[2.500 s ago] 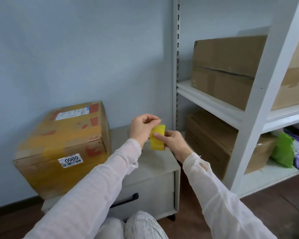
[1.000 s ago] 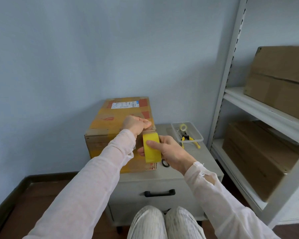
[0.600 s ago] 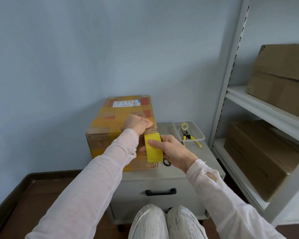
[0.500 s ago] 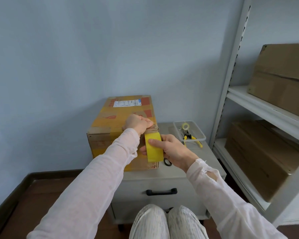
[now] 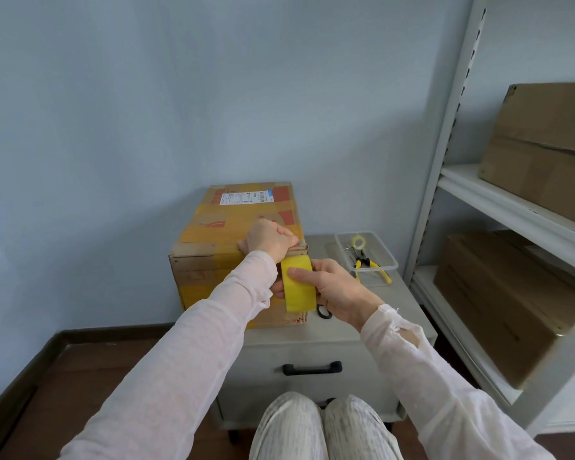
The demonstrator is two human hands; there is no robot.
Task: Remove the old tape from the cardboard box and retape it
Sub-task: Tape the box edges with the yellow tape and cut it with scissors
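- Right hand (image 5: 337, 290) grips the yellow tape roll (image 5: 299, 283), now brought in against the cardboard box (image 5: 233, 224) on the bench (image 5: 362, 327)
- Left hand (image 5: 269, 240), clenched on the roll's free end, has come down onto the box's near top edge
- Retaping looks just begun
- Pliers tray (image 5: 365, 250) sits beyond

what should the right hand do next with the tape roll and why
Probably draw the tape roll down the front of the box. The left hand presses on the box's top near edge, as if pinning the tape there, and the right hand grips the roll just below that edge.
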